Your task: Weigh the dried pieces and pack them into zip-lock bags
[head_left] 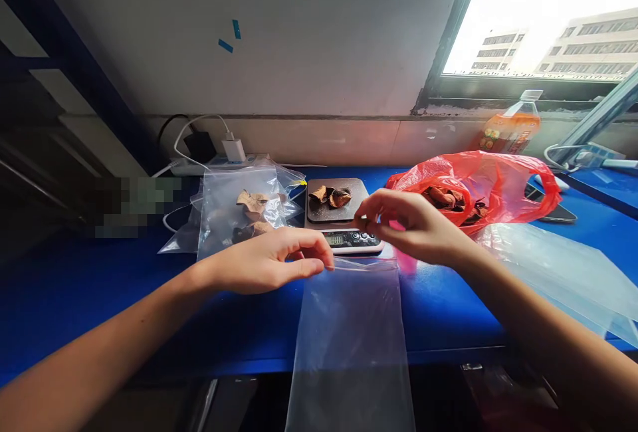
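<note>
My left hand (279, 259) pinches the top edge of a clear zip bag (351, 339), which hangs down over the table's front edge and looks flat. My right hand (413, 222) is above the right side of a kitchen scale (356, 242), fingers curled together; what they hold, if anything, I cannot make out. Two dried brown curled peel-like pieces (340, 198) lie on the scale's plate, and its display is lit. Just right of the scale, a red plastic bag (518, 183) stands open with more dark dried pieces (443, 198) inside.
Clear bags with dried pieces (253, 201) lie left of the scale. More clear bags (558, 272) spread over the blue table (448, 325) at right. A power strip with chargers (233, 147) and an orange drink bottle (513, 126) stand along the wall.
</note>
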Tool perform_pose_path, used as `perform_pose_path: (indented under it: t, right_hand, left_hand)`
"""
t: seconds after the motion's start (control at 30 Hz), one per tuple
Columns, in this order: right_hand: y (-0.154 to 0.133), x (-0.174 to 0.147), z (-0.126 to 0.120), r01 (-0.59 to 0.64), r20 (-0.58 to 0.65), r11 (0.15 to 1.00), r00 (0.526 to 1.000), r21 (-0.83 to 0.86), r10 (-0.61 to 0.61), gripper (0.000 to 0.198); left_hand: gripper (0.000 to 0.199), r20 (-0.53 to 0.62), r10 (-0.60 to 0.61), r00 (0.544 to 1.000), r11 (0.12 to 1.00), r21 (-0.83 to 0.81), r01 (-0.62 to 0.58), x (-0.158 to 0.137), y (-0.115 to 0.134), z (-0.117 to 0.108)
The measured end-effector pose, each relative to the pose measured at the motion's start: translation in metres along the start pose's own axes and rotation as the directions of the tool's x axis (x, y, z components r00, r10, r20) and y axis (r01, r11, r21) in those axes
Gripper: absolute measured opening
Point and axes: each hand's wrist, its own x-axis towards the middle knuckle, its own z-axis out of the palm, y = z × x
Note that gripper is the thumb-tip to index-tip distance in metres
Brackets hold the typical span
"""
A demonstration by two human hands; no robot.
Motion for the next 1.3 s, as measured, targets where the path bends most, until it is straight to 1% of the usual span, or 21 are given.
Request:
perform_pose_path:
  t: [0.03, 0.1, 0.13, 0.17, 0.2, 0.23, 0.3, 0.37, 0.4, 0.43, 0.5, 0.6, 0.67, 0.73, 0.83, 0.9, 0.97, 1.03, 1.17, 1.23, 1.3]
  right_hand:
    - [-0.006, -0.003, 0.0, -0.003, 0.1, 0.999, 0.995, 0.034, 0.0, 0.013]
    - [-0.013, -0.008, 0.003, -0.003, 0.268, 0.998, 0.963, 0.068, -0.015, 0.016]
    - [-0.014, -0.009, 0.004, -0.005, 0.309, 0.997, 0.951, 0.081, -0.02, 0.019]
    - [-0.014, -0.009, 0.005, -0.011, 0.312, 0.996, 0.95, 0.092, -0.019, 0.022]
    - [-0.011, -0.007, 0.007, -0.015, 0.276, 0.996, 0.961, 0.09, -0.01, 0.025]
    - [-0.007, -0.005, 0.008, -0.016, 0.207, 0.997, 0.978, 0.069, 0.001, 0.027]
    - [0.004, 0.005, 0.012, -0.001, -0.007, 0.999, 1.0, -0.035, 0.001, 0.024]
    - [0.017, 0.02, 0.016, -0.002, -0.198, 0.978, 0.979, -0.208, -0.041, 0.02]
    - [0.023, 0.028, 0.018, -0.011, -0.249, 0.957, 0.966, -0.29, -0.064, 0.019]
    - [0.028, 0.036, 0.021, -0.021, -0.266, 0.932, 0.961, -0.361, -0.081, 0.021]
    - [0.037, 0.049, 0.026, -0.02, -0.235, 0.885, 0.967, -0.466, -0.101, 0.024]
    - [0.045, 0.058, 0.032, -0.004, -0.171, 0.846, 0.98, -0.534, -0.104, 0.018]
    - [0.048, 0.056, 0.032, -0.009, -0.171, 0.837, 0.98, -0.547, -0.102, 0.017]
    - [0.047, 0.05, 0.027, -0.018, -0.201, 0.843, 0.974, -0.537, -0.107, 0.019]
    - [0.033, 0.037, 0.013, -0.025, -0.234, 0.909, 0.969, -0.415, -0.08, 0.014]
    - [0.017, 0.029, 0.004, -0.003, -0.17, 0.965, 0.985, -0.261, -0.043, 0.011]
    - [0.001, 0.022, -0.001, 0.051, -0.032, 0.988, 0.998, -0.144, -0.056, 0.011]
    - [-0.01, 0.016, -0.001, 0.129, 0.081, 0.982, 0.99, -0.135, -0.119, 0.013]
    - [-0.017, 0.012, 0.005, 0.249, 0.151, 0.944, 0.964, -0.218, -0.219, 0.014]
    - [-0.017, 0.012, 0.006, 0.258, 0.198, 0.951, 0.954, -0.168, -0.224, 0.015]
    - [-0.018, 0.011, 0.004, 0.234, 0.238, 0.968, 0.949, -0.093, -0.206, 0.016]
  left_hand:
    - [0.016, -0.011, 0.005, 1.0, 1.0, -0.007, -0.005, 0.0, 0.001, 0.0]
    - [0.014, -0.027, 0.016, 1.0, 1.0, -0.019, -0.016, 0.0, 0.002, 0.001]
    - [0.014, -0.03, 0.02, 0.999, 1.0, -0.021, -0.02, 0.0, 0.002, 0.001]
    - [0.014, -0.03, 0.024, 0.999, 1.0, -0.019, -0.025, 0.001, 0.002, 0.001]
    - [0.014, -0.031, 0.027, 0.999, 0.999, -0.017, -0.027, 0.001, 0.002, 0.001]
    - [0.014, -0.033, 0.027, 0.999, 1.0, -0.011, -0.027, 0.001, 0.002, 0.001]
    - [0.015, -0.038, 0.02, 0.999, 1.0, -0.001, -0.02, 0.001, 0.0, 0.001]
    - [0.016, -0.042, 0.008, 0.999, 1.0, 0.0, -0.008, 0.001, -0.002, 0.002]
    - [0.016, -0.044, 0.002, 0.999, 1.0, 0.0, -0.002, 0.001, -0.004, 0.003]
    - [0.016, -0.049, 0.002, 0.999, 1.0, 0.003, -0.001, 0.001, -0.005, 0.004]
    - [0.015, -0.067, 0.014, 0.998, 1.0, 0.004, -0.014, 0.001, -0.006, 0.005]
    - [0.014, -0.095, 0.04, 0.995, 0.999, -0.01, -0.041, 0.001, -0.006, 0.007]
    - [0.014, -0.103, 0.044, 0.994, 0.999, -0.019, -0.046, -0.001, -0.003, 0.007]
    - [0.014, -0.105, 0.045, 0.993, 0.999, -0.008, -0.046, -0.002, -0.001, 0.006]
    - [0.014, -0.134, 0.055, 0.989, 0.998, 0.001, -0.055, -0.003, -0.001, 0.004]
    - [0.013, -0.165, 0.052, 0.985, 0.999, -0.008, -0.054, -0.002, -0.003, 0.003]
    - [0.012, -0.192, 0.042, 0.981, 0.998, -0.038, -0.051, -0.001, -0.006, 0.002]
    - [0.013, -0.215, 0.022, 0.976, 0.995, -0.089, -0.042, 0.001, -0.008, 0.001]
    - [0.019, -0.258, -0.037, 0.965, 0.987, -0.161, -0.005, 0.004, -0.011, 0.001]
    - [0.022, -0.264, -0.062, 0.962, 0.985, -0.173, 0.016, 0.005, -0.012, 0.0]
    - [0.022, -0.259, -0.076, 0.963, 0.983, -0.18, 0.029, 0.005, -0.013, 0.0]
